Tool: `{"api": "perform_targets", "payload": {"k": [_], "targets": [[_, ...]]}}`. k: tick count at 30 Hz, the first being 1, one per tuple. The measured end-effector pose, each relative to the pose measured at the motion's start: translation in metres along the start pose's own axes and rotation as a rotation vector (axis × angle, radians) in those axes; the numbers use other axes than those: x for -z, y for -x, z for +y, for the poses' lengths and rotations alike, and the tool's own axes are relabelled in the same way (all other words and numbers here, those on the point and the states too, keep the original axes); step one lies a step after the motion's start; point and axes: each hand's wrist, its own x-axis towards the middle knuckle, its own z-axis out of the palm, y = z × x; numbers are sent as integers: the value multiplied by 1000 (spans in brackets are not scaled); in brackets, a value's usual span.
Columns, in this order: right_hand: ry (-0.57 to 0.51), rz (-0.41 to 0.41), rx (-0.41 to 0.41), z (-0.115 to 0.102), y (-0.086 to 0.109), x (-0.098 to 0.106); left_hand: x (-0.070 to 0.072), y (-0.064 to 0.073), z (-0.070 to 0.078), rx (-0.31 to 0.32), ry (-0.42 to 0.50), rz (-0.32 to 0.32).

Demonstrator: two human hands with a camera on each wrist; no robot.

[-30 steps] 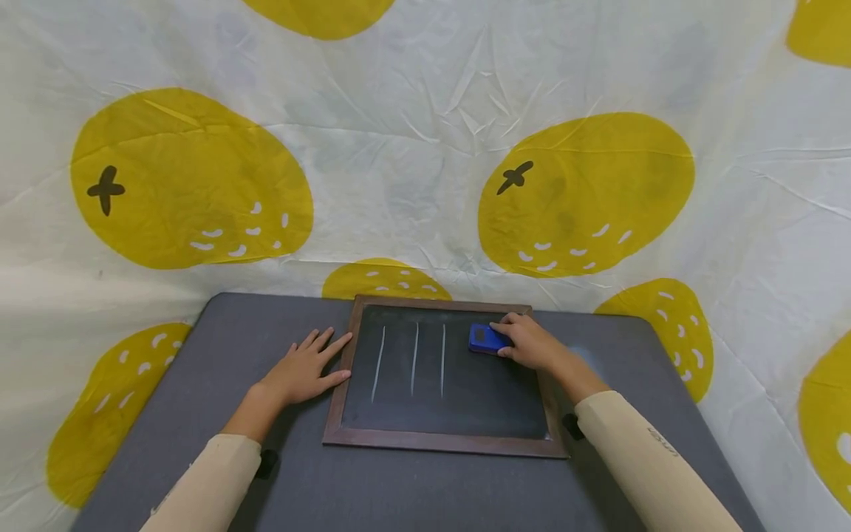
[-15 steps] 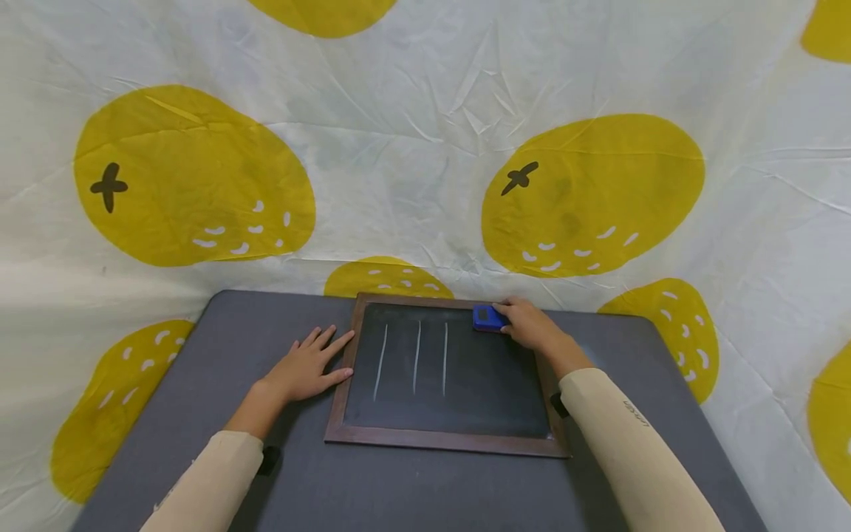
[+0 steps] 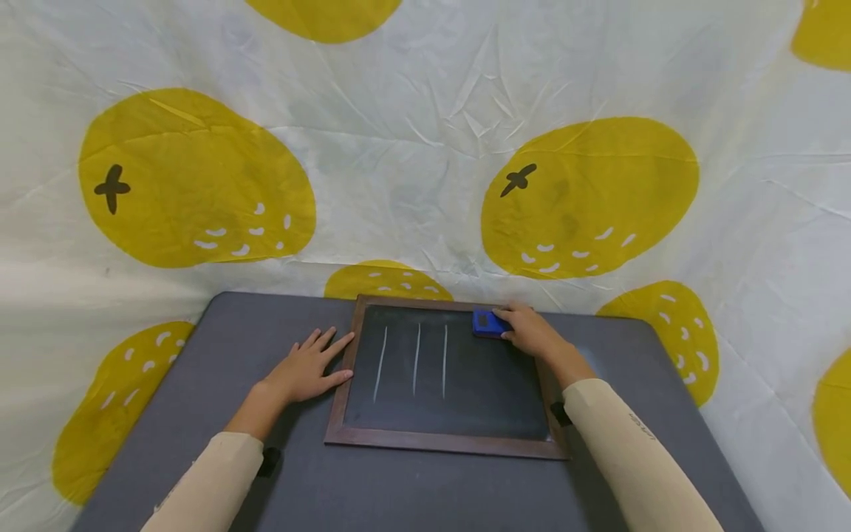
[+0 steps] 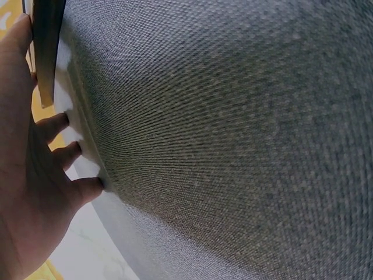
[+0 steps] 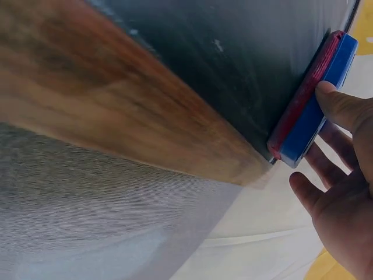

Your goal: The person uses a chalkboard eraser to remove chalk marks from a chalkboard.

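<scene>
A small chalkboard point(image 3: 492, 391) in a brown wooden frame point(image 3: 445, 441) lies on the grey table. Three white chalk lines point(image 3: 417, 360) run down its left half. My right hand point(image 3: 532, 332) grips a blue chalkboard eraser point(image 3: 488, 324) by its edges near the board's upper right corner. In the right wrist view, the red felt underside of the eraser point(image 5: 317, 99) sits against the board, thumb on its near side. My left hand point(image 3: 302, 373) lies with fingers spread at the frame's left side, thumb and index finger touching the frame, other fingertips on the table cloth.
The grey cloth-covered table point(image 3: 412, 491) extends around the board. Behind it hangs a white curtain point(image 3: 399, 185) printed with yellow fruit shapes, close to the table's back edge. Faint chalk smears point(image 5: 218, 45) show on the board in the right wrist view.
The right hand with the eraser moved up the board toward the top frame, then slightly back down. The left hand stays in place, and the three lines look unchanged.
</scene>
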Motion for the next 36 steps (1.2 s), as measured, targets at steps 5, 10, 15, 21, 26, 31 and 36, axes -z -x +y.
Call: {"api": "perform_targets", "payload": {"k": [5, 10, 15, 21, 26, 31, 36], "targets": [[5, 9, 6, 0, 10, -5, -1, 1, 1, 1, 4, 7], [3, 29, 33, -4, 24, -9, -1, 2, 1, 2, 4, 13], [22, 38, 73, -10, 40, -14, -2, 1, 2, 6, -1, 19], [11, 77, 150, -21, 69, -23, -4, 1, 2, 4, -7, 29], [9, 93, 211, -33, 94, -30, -4, 1, 3, -1, -2, 28], [13, 80, 244, -41, 115, -35, -5, 1, 2, -1, -4, 30], [2, 85, 293, -45, 130, -39, -6, 1, 1, -4, -5, 36]]}}
